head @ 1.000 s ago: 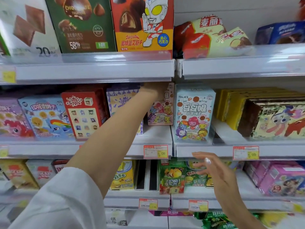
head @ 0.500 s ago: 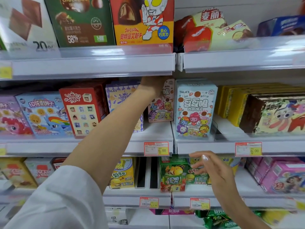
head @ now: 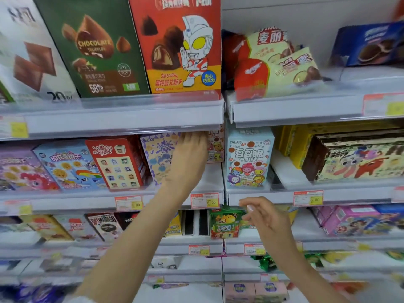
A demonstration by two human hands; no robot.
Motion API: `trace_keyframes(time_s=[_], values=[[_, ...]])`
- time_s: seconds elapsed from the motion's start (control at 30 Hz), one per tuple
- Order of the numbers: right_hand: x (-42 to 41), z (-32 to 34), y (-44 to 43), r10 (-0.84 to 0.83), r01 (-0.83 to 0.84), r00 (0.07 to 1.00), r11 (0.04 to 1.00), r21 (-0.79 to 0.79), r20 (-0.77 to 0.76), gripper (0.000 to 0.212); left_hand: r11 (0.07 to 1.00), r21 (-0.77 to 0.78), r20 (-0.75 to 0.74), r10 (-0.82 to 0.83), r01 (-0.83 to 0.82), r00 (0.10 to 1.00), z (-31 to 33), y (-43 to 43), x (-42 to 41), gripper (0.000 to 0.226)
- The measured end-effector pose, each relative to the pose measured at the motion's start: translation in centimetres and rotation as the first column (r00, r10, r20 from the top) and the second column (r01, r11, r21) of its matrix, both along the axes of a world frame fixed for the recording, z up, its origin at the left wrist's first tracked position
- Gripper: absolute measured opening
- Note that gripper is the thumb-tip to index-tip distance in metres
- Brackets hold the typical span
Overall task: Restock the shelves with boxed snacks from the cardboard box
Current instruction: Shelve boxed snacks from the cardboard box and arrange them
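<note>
Holding left hand [head: 190, 154] at pink snack box [head: 216, 145] (grip hidden, cannot tell); hovering right hand [head: 264, 217] loose, empty. Likely light, stiff cardboard, suiting pinching 2 sides.

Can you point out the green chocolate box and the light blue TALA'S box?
green chocolate box [head: 96, 51]: head view, front face.
light blue TALA'S box [head: 249, 158]: head view, front face.

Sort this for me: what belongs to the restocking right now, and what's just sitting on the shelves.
In the job: left hand, reaching at the pale cartoon box set back on the middle shelf; right hand, hovering empty.
Just sitting: green chocolate box; red hero box; blue TALA'S box; small green box.
</note>
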State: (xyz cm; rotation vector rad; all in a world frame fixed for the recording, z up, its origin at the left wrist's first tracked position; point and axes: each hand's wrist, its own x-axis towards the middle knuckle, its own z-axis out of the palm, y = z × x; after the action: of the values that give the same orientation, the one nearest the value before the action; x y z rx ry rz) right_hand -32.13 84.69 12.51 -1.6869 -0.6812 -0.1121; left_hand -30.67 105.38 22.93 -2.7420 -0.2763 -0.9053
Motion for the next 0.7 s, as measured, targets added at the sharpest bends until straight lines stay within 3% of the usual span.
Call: trace_keyframes(time_s=[0.1, 0.17, 0.3, 0.4, 0.53, 0.7], values=[[-0.7, 1.1, -0.8, -0.017, 0.042, 0.990, 0.983, -0.179, 0.140, 0.022, 0.969, -0.104, 0.136, -0.208, 0.222, 0.969, -3.7, -2.0, -4.9, 0.045], [-1.2, 1.6, -1.4, -0.038, 0.130, 0.953, 0.947, -0.294, 0.300, 0.022, 0.934, -0.191, 0.127, -0.283, 0.303, 0.951, -5.6, -3.6, -7.7, 0.040], [-2.3, 1.9, -3.4, -0.130, 0.283, 0.917, 0.878, -0.387, 0.377, 0.021, 0.853, -0.321, 0.053, -0.418, 0.412, 0.907, -8.7, -7.1, -10.7, 0.033], [-4.2, 1.3, -5.9, -0.225, 0.370, 0.904, 0.837, -0.402, 0.364, 0.019, 0.784, -0.403, -0.002, -0.516, 0.472, 0.857, -10.3, -9.5, -11.0, 0.040], [-7.5, -0.8, -11.2, -0.402, 0.491, 0.871, 0.734, -0.469, 0.283, 0.021, 0.703, -0.365, -0.065, -0.673, 0.611, 0.737, -12.1, -14.3, -10.0, 0.019], [-10.7, -2.6, -20.1, -0.617, 0.606, 0.762, 0.577, -0.547, 0.194, 0.020, 0.547, -0.411, -0.119, -0.826, 0.729, 0.552, -12.8, -23.5, -8.1, 0.025]])
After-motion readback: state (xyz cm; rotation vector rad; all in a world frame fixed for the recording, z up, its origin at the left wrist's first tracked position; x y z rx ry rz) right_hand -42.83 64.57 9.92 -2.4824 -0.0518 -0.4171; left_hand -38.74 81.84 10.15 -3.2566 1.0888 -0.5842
